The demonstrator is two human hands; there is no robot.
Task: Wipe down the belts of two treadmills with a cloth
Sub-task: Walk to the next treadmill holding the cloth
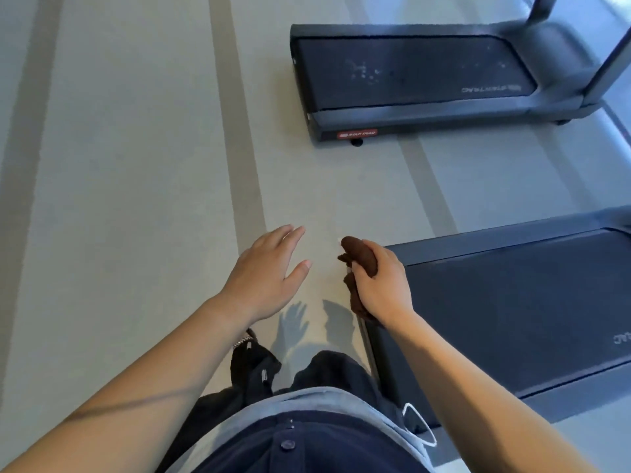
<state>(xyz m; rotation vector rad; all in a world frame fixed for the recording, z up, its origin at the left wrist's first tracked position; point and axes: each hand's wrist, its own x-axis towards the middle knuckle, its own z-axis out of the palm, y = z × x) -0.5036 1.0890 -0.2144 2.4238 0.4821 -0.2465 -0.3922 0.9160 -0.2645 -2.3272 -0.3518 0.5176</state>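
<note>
Obs: the right hand (382,288) grips a bunched brown cloth (360,256), fingers curled round it, at the rear end of the near treadmill (478,245). The left hand (269,274) is open with fingers spread, holding nothing, above the floor (136,165).

The near belt (512,308) lies directly right of the cloth, its long axis running rightward away from it; the right hand is nearer. The far belt (409,73), pale-specked, lies ahead, well apart.

Judgement: the near belt is the easier reach, stroking along its length.
</note>
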